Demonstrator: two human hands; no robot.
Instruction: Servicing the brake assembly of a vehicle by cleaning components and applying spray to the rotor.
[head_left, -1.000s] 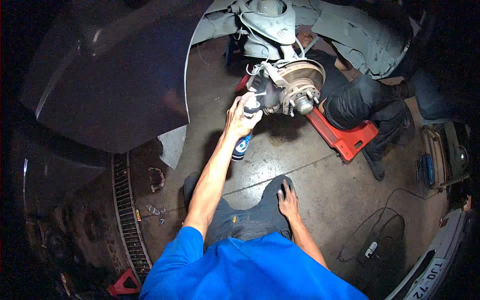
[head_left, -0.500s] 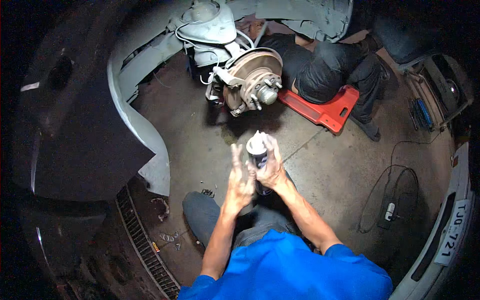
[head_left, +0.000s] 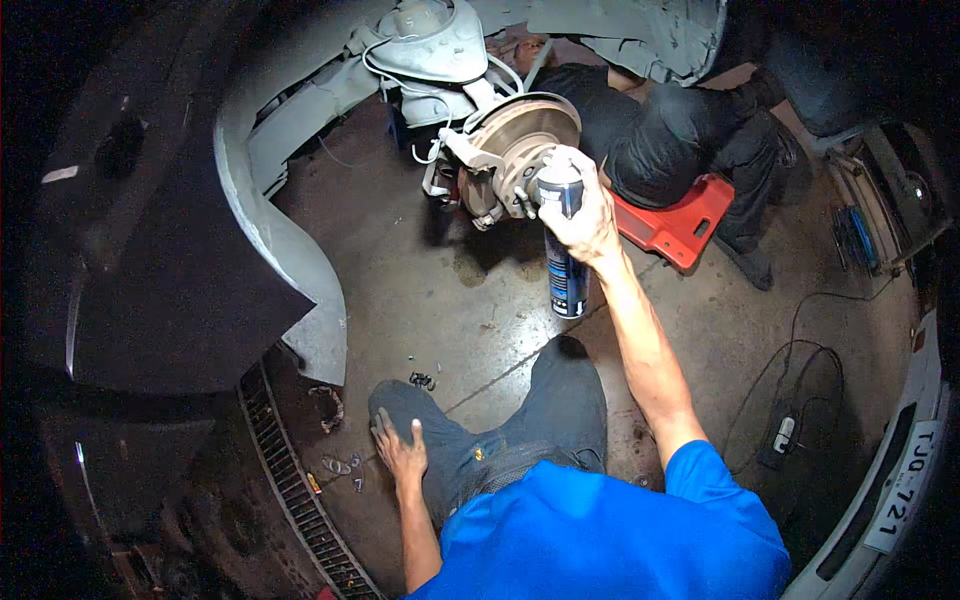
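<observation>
Right hand [head_left: 586,222] grips a spray can [head_left: 567,285] before the already exposed brake disc [head_left: 537,124]; left hand [head_left: 402,456] spread on the knee [head_left: 406,399]; what remains, unclear.

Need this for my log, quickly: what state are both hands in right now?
Left hand: open, fingers spread, resting on the left thigh.
Right hand: closed around the upper part of a spray can.

Dark letters and digits stand legible on the white licence plate [head_left: 902,487] of the pale bumper [head_left: 926,385], while fine print on the dark spray can [head_left: 567,280] is too small to read.
</observation>
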